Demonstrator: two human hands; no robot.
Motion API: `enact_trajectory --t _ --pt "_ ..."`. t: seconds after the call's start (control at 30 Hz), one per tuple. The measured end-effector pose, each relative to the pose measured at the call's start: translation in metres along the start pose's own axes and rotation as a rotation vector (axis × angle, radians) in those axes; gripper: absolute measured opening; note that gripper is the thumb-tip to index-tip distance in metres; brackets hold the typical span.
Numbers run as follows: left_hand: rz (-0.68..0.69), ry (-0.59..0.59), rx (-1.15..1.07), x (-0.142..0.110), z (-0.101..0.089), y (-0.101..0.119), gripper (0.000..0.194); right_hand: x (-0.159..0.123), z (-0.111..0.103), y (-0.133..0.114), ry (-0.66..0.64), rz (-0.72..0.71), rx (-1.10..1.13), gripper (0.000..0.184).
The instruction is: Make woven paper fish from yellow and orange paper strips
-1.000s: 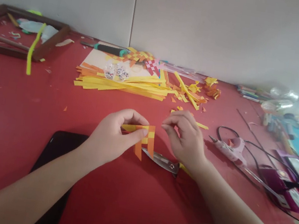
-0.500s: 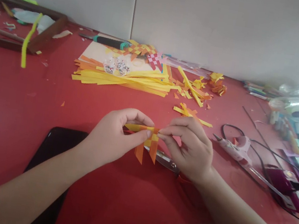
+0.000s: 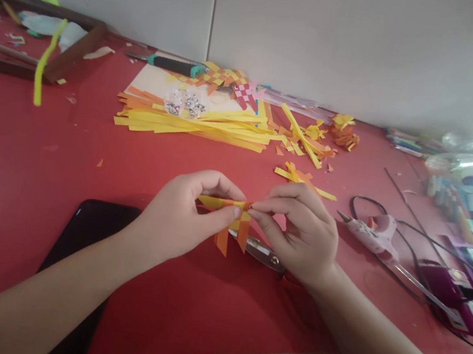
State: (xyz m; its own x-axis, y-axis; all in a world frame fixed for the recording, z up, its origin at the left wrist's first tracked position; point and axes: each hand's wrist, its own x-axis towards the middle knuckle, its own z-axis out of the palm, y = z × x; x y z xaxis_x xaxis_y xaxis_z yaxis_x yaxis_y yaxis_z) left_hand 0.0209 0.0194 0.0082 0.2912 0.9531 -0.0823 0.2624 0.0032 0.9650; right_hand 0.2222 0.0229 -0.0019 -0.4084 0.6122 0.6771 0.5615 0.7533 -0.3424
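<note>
Between my two hands is a small woven paper piece (image 3: 235, 223) in orange and yellow checks, with orange strip ends hanging down. My left hand (image 3: 191, 208) pinches it between thumb and fingers from the left. At its right edge, the thumb and fingertips of my right hand (image 3: 299, 232) are pinched together on the paper; the fingers partly cover it. Scissors (image 3: 262, 254) lie on the table behind and below the piece, their handles partly hidden under my right hand.
A glue gun (image 3: 371, 234) with its cable lies right. Yellow and orange paper strips (image 3: 194, 128) are piled at the back, near bead containers (image 3: 185, 103) and a cutter (image 3: 173, 66). A black phone-like slab (image 3: 88, 231) is under my left forearm. A wooden frame (image 3: 77, 50) stands far left.
Both hands keep their pinch on the woven paper piece. The hanging strip ends have shifted very slightly; otherwise the scene stays the same.
</note>
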Motion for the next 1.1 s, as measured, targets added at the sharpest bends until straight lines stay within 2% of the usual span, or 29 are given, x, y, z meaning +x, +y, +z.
enact_trajectory --t 0.13,0.33,0.5,0.63,1.1 --pt "0.036 0.001 -0.02 -0.0006 0.0012 0.0018 0.008 -0.0009 -0.0002 0.0019 0.018 0.017 0.047 0.013" --pt "0.123 0.107 -0.068 -0.0038 0.0031 0.0045 0.004 -0.0043 -0.0003 0.0031 0.073 0.055 0.211 0.028" --pt "0.237 0.096 -0.066 -0.0049 0.003 0.0035 0.005 0.0003 -0.0034 -0.0017 0.052 0.015 0.137 0.017" --pt "0.302 0.078 -0.056 -0.0045 0.0024 0.0034 0.007 0.0027 -0.0044 -0.0028 0.048 -0.011 0.144 0.017" --pt "0.194 0.042 -0.139 -0.0043 0.0042 0.0064 0.003 0.0034 -0.0048 -0.0042 0.065 -0.049 0.109 0.016"
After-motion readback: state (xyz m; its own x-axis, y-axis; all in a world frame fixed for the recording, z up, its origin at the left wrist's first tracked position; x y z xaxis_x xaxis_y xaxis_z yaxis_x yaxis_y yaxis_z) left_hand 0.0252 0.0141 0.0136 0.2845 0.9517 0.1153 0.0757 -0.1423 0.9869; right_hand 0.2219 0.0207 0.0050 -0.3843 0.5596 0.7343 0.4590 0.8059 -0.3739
